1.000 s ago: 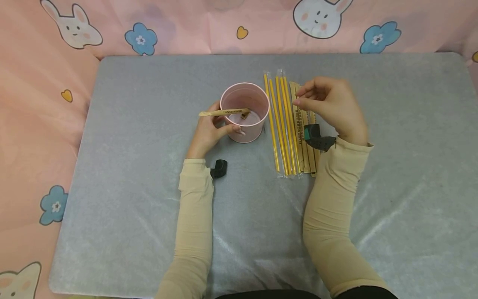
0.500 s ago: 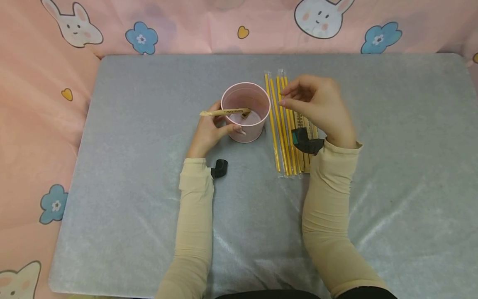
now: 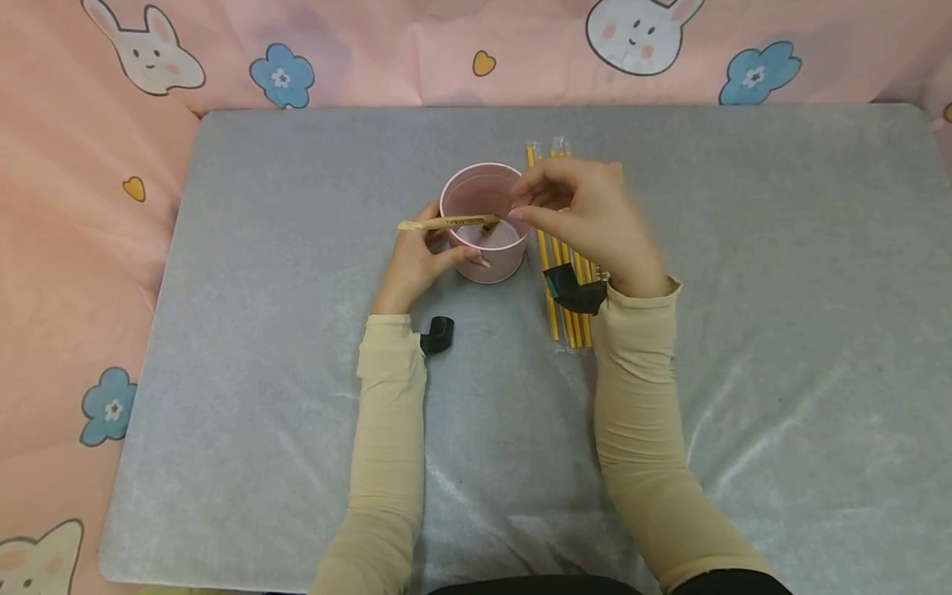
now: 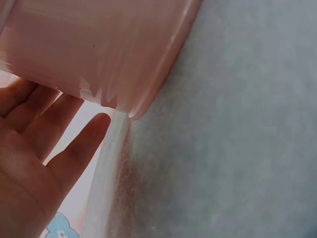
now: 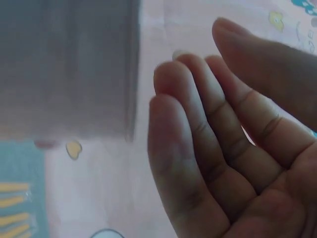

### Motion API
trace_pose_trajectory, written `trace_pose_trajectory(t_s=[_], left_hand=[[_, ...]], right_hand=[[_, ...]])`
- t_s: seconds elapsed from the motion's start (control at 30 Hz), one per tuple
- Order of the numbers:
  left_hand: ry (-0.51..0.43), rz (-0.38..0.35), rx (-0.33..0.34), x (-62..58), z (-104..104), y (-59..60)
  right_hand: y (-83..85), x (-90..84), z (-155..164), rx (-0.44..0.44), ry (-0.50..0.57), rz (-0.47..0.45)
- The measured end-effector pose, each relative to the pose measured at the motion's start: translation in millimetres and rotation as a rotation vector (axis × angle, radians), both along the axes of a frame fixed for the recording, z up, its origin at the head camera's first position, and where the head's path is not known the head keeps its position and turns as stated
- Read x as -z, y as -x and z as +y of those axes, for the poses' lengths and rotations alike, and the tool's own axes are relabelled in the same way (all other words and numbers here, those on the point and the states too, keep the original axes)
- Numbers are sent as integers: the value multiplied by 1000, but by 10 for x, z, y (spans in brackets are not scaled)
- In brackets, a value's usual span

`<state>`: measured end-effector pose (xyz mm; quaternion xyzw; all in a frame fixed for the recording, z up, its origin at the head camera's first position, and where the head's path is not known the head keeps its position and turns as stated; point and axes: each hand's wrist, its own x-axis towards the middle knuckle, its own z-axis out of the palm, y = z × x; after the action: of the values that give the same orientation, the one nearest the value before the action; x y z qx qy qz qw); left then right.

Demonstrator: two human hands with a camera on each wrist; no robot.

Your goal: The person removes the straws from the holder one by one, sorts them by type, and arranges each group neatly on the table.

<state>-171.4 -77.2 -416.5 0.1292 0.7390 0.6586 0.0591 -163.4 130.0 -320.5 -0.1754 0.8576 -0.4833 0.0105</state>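
Note:
My left hand point(image 3: 416, 264) holds a pink cup point(image 3: 487, 264) from its left side, thumb across the front and the other fingers behind. In the left wrist view those fingers lie along the cup's wall point(image 4: 89, 44). A slim stick in a printed brown paper wrapper point(image 3: 449, 222) sticks out over the rim on the left, its other end inside. At the right of the rim hovers my right hand point(image 3: 573, 211), fingers softly bent. The right wrist view shows its thumb apart from the fingers, nothing between them, and the cup point(image 5: 64, 64) beside the fingertips.
Several thin yellow sticks in clear film point(image 3: 554, 322) lie side by side right of the cup, partly under my right hand. Brown paper-wrapped sticks beside them are mostly hidden by my right arm. A pink printed curtain point(image 3: 387, 49) borders the grey table point(image 3: 260, 289).
My right hand has moved left from over the brown wrapped sticks, across the yellow ones, to the cup's rim. The left hand, the cup and the stick in it stay put.

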Motion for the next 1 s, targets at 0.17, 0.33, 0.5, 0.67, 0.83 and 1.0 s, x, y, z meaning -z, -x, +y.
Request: trace_pose_trajectory(t_s=[0.17, 0.33, 0.5, 0.67, 0.83, 1.0], left_hand=[[-14, 7, 11, 9, -11, 6], [-1, 8, 15, 12, -19, 5], [-5, 9, 19, 12, -12, 13], [-12, 15, 23, 13, -1, 20], [14, 14, 11, 14, -7, 8], [38, 5, 0, 29, -25, -1]], right_hand=[[21, 44, -145, -53, -26, 23], [40, 106, -289, -123, -54, 46], [58, 158, -397, -138, -175, 76], [65, 177, -455, -119, -285, 93], [49, 181, -482, -100, -316, 102], [43, 187, -492, -96, -343, 126]])
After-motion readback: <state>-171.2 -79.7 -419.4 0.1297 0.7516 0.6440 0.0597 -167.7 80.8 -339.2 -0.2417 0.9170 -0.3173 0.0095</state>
